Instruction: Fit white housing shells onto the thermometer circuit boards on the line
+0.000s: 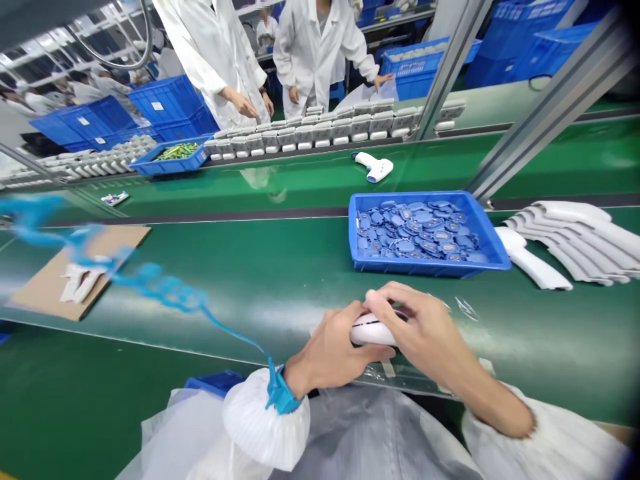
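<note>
Near the front edge of the green bench I hold a white rounded plastic housing [371, 332] between both hands. My left hand [331, 348] wraps its left side, with the thumb along the lower edge. My right hand [419, 325] grips the right side, fingers bent over the top. A dark seam shows on the housing; the rest of it lies behind my fingers. Just beyond sits a blue tray [415, 265] of small blue plastic parts [423, 219]. On my left wrist is a blue strap [283, 393] with a coiled cord [165, 287].
White shell halves [575, 233] are stacked right of the tray. Cardboard [35, 287] with white pieces lies left. A white gun-shaped device [375, 167] rests on the far belt. Metal posts [550, 100] slant at right. Two people in white coats stand behind rows of grey-white parts [300, 137].
</note>
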Action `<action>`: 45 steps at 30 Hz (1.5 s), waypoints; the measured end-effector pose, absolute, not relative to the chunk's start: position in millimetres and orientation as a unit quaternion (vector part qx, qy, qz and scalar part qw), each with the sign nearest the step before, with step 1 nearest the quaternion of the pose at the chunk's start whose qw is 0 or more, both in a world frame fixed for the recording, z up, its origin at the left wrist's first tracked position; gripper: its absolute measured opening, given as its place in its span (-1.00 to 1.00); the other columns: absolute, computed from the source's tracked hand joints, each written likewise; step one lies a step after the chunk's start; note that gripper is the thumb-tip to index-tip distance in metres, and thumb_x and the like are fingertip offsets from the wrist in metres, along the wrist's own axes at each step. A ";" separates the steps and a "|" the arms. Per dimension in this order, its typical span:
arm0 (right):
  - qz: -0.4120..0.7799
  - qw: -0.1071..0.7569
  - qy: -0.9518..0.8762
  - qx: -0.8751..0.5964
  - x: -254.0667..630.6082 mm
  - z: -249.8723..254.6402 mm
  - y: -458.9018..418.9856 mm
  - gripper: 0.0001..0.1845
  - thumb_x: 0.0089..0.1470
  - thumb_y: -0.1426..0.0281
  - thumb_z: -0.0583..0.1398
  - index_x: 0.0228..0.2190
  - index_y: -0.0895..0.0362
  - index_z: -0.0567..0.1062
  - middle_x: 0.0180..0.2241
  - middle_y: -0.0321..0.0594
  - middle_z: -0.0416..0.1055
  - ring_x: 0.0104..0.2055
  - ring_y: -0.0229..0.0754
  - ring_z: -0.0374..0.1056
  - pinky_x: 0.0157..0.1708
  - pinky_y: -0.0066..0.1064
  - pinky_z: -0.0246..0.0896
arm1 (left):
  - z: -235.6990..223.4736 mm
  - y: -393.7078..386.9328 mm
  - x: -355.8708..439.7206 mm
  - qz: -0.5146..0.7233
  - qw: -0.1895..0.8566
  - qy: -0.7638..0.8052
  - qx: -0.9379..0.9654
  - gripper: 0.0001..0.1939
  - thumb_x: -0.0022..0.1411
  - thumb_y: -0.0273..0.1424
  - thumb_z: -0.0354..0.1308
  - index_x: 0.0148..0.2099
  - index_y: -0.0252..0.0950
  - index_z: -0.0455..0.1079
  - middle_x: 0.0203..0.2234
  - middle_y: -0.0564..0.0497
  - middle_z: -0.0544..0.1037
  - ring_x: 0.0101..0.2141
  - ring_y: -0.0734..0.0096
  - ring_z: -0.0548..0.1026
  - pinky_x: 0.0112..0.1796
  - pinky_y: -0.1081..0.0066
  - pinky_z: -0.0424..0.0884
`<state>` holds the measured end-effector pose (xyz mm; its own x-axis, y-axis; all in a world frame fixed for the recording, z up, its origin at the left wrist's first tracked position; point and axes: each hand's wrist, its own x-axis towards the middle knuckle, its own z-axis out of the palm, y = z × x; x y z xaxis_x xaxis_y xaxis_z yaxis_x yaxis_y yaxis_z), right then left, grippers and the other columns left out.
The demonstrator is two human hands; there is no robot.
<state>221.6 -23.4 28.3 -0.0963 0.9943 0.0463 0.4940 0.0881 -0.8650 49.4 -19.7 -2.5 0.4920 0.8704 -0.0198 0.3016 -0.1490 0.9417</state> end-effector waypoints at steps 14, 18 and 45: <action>0.074 0.373 -0.672 -0.636 196.7 27.5 -18.3 -0.32 0.32 -0.04 0.05 -0.70 0.10 0.20 -0.68 -0.32 0.18 -0.59 -0.31 0.05 -0.50 -0.33 -0.13 | -6.0 -20.4 66.3 0.248 0.417 0.434 0.759 -0.67 0.21 -0.27 0.22 0.00 -0.27 0.41 -0.26 -0.13 0.65 -0.33 0.09 0.61 -0.37 0.29 0.39; -0.019 0.400 -0.703 -0.588 194.7 21.5 -13.8 -0.36 0.36 0.12 0.03 -0.72 0.09 0.14 -0.71 -0.29 0.16 -0.62 -0.31 0.06 -0.49 -0.31 -0.15 | -4.0 -19.7 72.3 0.193 0.307 0.470 0.805 -0.62 0.22 -0.27 0.18 0.01 -0.40 0.45 -0.27 -0.30 0.65 -0.33 -0.13 0.63 -0.33 0.13 0.44; 0.023 0.183 -0.783 -0.595 305.7 31.9 118.8 -0.89 0.01 0.42 0.32 -0.35 0.15 0.64 -0.43 -0.15 0.59 -0.34 0.03 0.51 -0.31 -0.21 0.30 | 13.8 13.7 9.9 0.076 0.019 0.473 0.877 -0.60 0.27 -0.18 0.36 0.02 -0.34 0.44 -0.08 -0.20 0.57 -0.06 -0.06 0.47 -0.07 0.06 0.32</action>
